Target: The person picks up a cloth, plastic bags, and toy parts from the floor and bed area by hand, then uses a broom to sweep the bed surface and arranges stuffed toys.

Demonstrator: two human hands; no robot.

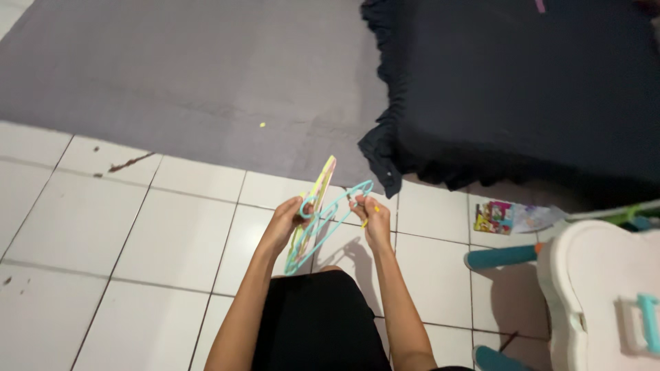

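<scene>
1. Head view, hands: my left hand (284, 221) has its grip closed on a bunch of plastic clothes hangers (311, 218), pale yellow and turquoise, held on edge above the white tiled floor (172, 227). My right hand (375, 218) pinches the upper end of one turquoise hanger (347, 199) from that bunch, and a small yellow piece (371, 214) shows at its fingers.
2. Head view, body: both forearms rise from a lap in black cloth (320, 323).
3. Head view, surroundings: a grey mat (206, 75) lies ahead; a dark ruffled cover (509, 89) hangs at right; a colourful packet (493, 217) lies on the tiles; a white and teal plastic seat (598, 295) stands nearest right.
</scene>
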